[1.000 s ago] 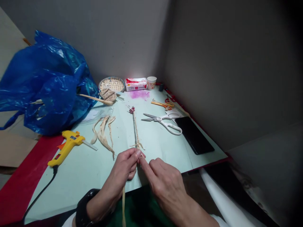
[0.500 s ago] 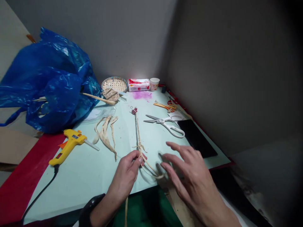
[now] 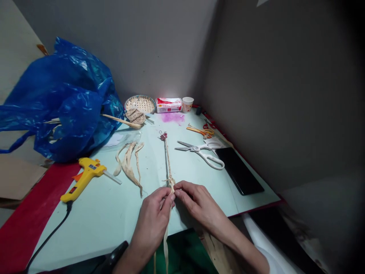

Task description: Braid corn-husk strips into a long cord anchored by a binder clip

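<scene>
A thin braid of pale dried husk strips (image 3: 168, 160) runs down the table toward me, its far end gripped by a dark red binder clip (image 3: 163, 136). My left hand (image 3: 155, 209) pinches the near end of the braid. From the other side my right hand (image 3: 196, 198) pinches the strips at the same spot, fingertips almost meeting the left ones. Short stray ends stick out just above the fingers. Loose strips (image 3: 165, 247) hang below my hands past the table edge. Exactly how the strands cross between the fingertips is hidden.
White-handled scissors (image 3: 199, 150) and a black phone (image 3: 239, 171) lie to the right. Loose husks (image 3: 129, 167) and a yellow glue gun (image 3: 82, 180) lie left, by a blue plastic bag (image 3: 76, 99). Behind stand a woven basket (image 3: 140, 103), a tissue pack (image 3: 169, 105) and a paper cup (image 3: 188, 104).
My right hand, spread apart to the right before, has come in and closed on the strips beside my left hand. A strip that curved out to the right now hangs down.
</scene>
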`<state>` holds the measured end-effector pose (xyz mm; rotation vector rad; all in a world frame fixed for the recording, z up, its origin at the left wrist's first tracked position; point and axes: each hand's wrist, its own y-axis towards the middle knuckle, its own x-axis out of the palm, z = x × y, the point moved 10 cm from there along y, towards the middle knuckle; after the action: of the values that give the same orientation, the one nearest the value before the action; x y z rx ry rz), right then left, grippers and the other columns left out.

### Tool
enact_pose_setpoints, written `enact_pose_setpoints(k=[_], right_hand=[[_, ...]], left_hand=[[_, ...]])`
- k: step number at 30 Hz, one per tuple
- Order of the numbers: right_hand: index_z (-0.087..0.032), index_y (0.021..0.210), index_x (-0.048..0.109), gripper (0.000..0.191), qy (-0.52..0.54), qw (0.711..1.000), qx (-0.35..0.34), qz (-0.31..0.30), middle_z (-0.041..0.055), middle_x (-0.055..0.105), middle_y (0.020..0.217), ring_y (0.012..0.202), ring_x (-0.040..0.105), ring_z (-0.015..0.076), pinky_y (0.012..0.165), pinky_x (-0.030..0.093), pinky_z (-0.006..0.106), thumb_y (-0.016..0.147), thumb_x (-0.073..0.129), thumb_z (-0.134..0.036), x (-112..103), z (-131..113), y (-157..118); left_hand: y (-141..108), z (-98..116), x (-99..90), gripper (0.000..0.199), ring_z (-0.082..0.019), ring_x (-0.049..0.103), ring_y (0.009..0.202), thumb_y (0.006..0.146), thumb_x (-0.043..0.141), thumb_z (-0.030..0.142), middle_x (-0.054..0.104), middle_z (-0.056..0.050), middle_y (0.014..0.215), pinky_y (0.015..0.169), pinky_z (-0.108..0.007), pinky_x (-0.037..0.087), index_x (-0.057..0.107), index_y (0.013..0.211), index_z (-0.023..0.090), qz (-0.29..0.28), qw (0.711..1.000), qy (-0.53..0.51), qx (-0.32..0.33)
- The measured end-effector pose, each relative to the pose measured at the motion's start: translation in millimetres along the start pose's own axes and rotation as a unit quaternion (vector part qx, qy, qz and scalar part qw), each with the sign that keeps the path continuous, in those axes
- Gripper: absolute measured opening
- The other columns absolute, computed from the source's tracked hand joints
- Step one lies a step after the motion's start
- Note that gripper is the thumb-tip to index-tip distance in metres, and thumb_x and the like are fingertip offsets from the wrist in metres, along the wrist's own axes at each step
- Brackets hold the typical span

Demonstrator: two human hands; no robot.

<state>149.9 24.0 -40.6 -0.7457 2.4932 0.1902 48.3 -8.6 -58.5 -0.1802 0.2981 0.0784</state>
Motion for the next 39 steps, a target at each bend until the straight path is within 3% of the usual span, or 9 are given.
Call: enact_pose_setpoints(k=[5, 8, 14, 18, 27, 31, 34, 39], right_hand=[[-0.019, 0.094, 0.065, 0.026, -0.033, 0.999, -0.013, 0.008, 0.0021, 0.069, 0.083, 0.073, 0.059, 0.0155, 0.07, 0.04, 0.026, 0.099, 0.042, -0.028, -1.7, -4.4, -2.7], [-0.019, 0.086, 0.06, 0.024, -0.03, 0.999, -0.011, 0.022, 0.0009, 0.065, 0.078, 0.069, 0.056, 0.0139, 0.066, 0.038, 0.025, 0.098, 0.04, -0.025, -2.0, -6.4, -2.8], [-0.017, 0.086, 0.061, 0.02, 0.084, 0.996, 0.017, 0.017, -0.0041, 0.052, 0.062, 0.056, 0.044, 0.0112, 0.054, 0.032, 0.023, 0.094, 0.048, -0.03, 4.9, 4.3, 3.2], [-0.015, 0.087, 0.066, 0.024, 0.165, 0.986, 0.016, 0.03, -0.0002, 0.061, 0.072, 0.064, 0.049, 0.0125, 0.059, 0.036, 0.023, 0.092, 0.051, -0.034, 5.2, 8.6, 6.6], [-0.019, 0.076, 0.052, 0.028, 0.103, 0.992, 0.017, 0.071, -0.005, 0.045, 0.06, 0.055, 0.039, 0.011, 0.052, 0.03, 0.022, 0.095, 0.045, -0.037, 2.9, -1.1, -1.0], [-0.019, 0.075, 0.052, 0.027, 0.13, 0.991, 0.022, 0.036, -0.0043, 0.052, 0.06, 0.056, 0.044, 0.0116, 0.055, 0.033, 0.022, 0.096, 0.044, -0.035, 6.1, -3.1, 1.0], [-0.018, 0.077, 0.055, 0.023, 0.217, 0.975, 0.046, -0.002, -0.0006, 0.064, 0.068, 0.056, 0.047, 0.0112, 0.055, 0.035, 0.021, 0.093, 0.047, -0.033, 11.7, -0.8, 3.9], [-0.016, 0.078, 0.052, 0.017, 0.379, 0.917, 0.115, -0.046, 0.0012, 0.064, 0.069, 0.046, 0.024, 0.0067, 0.044, 0.017, 0.02, 0.089, 0.052, -0.029, 22.2, 6.3, 2.7]], left_hand=[[-1.1, 7.0, 0.2, 0.022, -0.02, 0.057, 0.073, 0.091, 0.047, 0.033, 0.062, -0.003, 0.076, 0.07, -0.029, 0.04, 0.061, 0.079, 0.021, 0.01, 0.995, 0.089, 0.033], [-1.3, 6.6, 0.2, 0.024, -0.02, 0.056, 0.071, 0.091, 0.047, 0.033, 0.061, -0.002, 0.073, 0.068, -0.028, 0.04, 0.058, 0.074, 0.021, 0.004, 0.996, 0.089, 0.03], [-3.5, 11.8, -7.6, 0.021, -0.021, 0.058, 0.074, 0.09, 0.048, 0.03, 0.064, -0.004, 0.077, 0.069, -0.029, 0.04, 0.063, 0.078, 0.021, 0.027, 0.994, 0.096, 0.044], [-6.7, 21.4, -7.8, 0.024, -0.022, 0.059, 0.076, 0.09, 0.048, 0.026, 0.064, -0.006, 0.079, 0.071, -0.031, 0.04, 0.067, 0.078, 0.021, 0.048, 0.982, 0.158, 0.088], [-29.5, 27.1, -17.3, 0.029, -0.02, 0.056, 0.067, 0.093, 0.039, 0.024, 0.058, -0.005, 0.071, 0.066, -0.031, 0.038, 0.058, 0.072, 0.022, 0.069, 0.96, 0.242, 0.121], [-45.1, 28.4, -6.5, 0.028, -0.019, 0.055, 0.065, 0.094, 0.038, 0.024, 0.056, -0.003, 0.067, 0.062, -0.03, 0.035, 0.053, 0.07, 0.024, 0.083, 0.968, 0.19, 0.144], [-50.1, 17.7, 6.7, 0.027, -0.019, 0.055, 0.061, 0.094, 0.037, 0.023, 0.058, -0.003, 0.066, 0.059, -0.03, 0.034, 0.052, 0.071, 0.024, 0.086, 0.97, 0.175, 0.144], [-48.9, 4.6, 28.7, 0.023, -0.02, 0.06, 0.055, 0.092, 0.04, 0.017, 0.066, -0.006, 0.068, 0.054, -0.033, 0.032, 0.062, 0.09, 0.024, 0.005, 0.942, 0.289, 0.167]])
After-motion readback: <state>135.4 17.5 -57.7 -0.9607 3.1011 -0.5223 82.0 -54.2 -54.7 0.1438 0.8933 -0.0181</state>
